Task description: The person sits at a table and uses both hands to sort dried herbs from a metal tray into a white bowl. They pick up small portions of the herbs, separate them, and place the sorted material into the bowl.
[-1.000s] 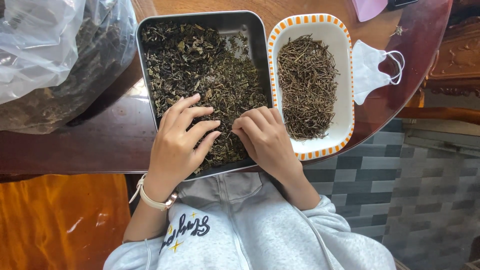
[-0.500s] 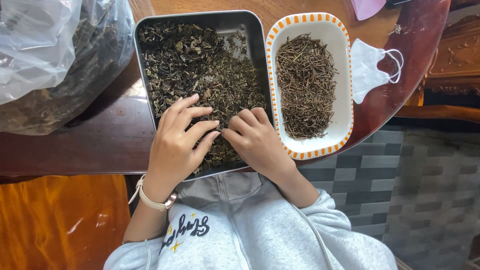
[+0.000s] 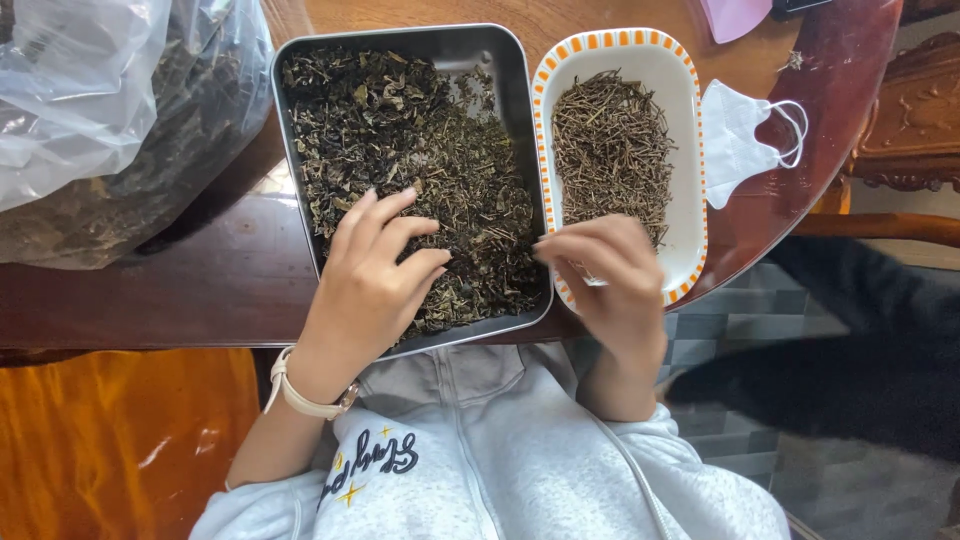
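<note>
While the left hand [image 3: 375, 275] is resting with fingers spread open on the dried leaves [image 3: 420, 170] in the metal tray [image 3: 500, 60], the right hand [image 3: 605, 275] is hovering over the oval dish [image 3: 690, 130] of stems [image 3: 610, 150], fingers curled; whether they are pinching a stem I cannot tell. Judging by this, a stem is being transferred; releasing it cleanly into the dish comes next.

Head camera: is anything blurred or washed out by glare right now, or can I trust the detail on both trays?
Head view: the right hand is motion-blurred over the white dish, its fingertips soft; the left hand on the leaves in the metal tray is sharp. Daylight is even; glare only on the plastic bag and the glossy table. A dark smear at right is blurred.
</note>
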